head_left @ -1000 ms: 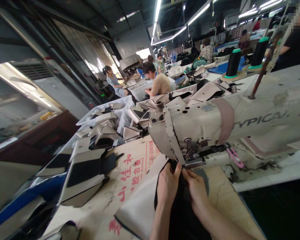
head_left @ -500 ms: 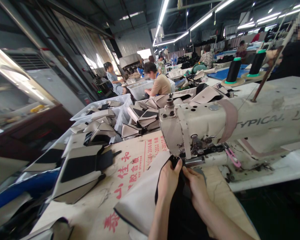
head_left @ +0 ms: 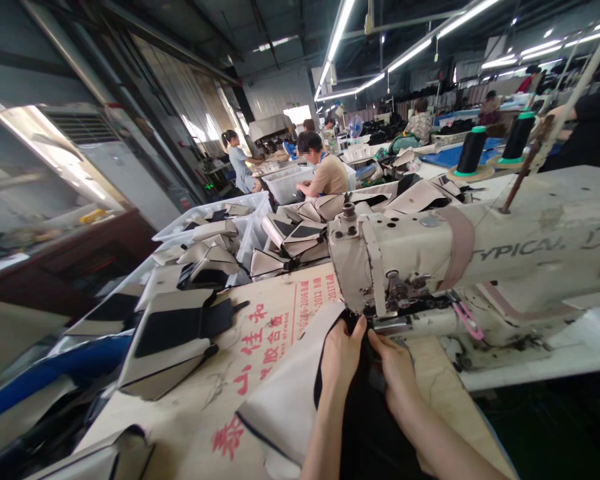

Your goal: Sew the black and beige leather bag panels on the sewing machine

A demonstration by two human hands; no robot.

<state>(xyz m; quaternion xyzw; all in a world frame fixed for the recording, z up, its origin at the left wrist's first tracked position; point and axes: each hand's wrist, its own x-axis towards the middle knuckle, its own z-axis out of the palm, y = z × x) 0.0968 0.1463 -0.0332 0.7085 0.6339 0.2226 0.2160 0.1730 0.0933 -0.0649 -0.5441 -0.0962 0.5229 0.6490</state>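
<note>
A beige and black fabric piece [head_left: 287,393] lies on the plywood table, its far end under the head of the sewing machine [head_left: 405,250]. My left hand [head_left: 341,353] grips the black part close to the needle area, thumb on top. Beside it, my right hand [head_left: 394,365] pinches the black material's right side, fingers bent. Both hands are just in front of the machine head. The needle tip and the fabric edge beneath it are too small or hidden to make out.
Sewn beige and black pieces [head_left: 173,340] lie on the plywood [head_left: 260,347] at left. Plastic bins [head_left: 257,233] full of similar pieces stand beyond. Black thread cones [head_left: 471,152] rise behind the machine. Pink thread snips [head_left: 465,317] rest by its arm. Several people work farther back.
The whole view has shifted slightly to the left, so things appear farther right. Both hands stay on the fabric by the machine head, with little visible movement. A background worker's arm reaches farther out.
</note>
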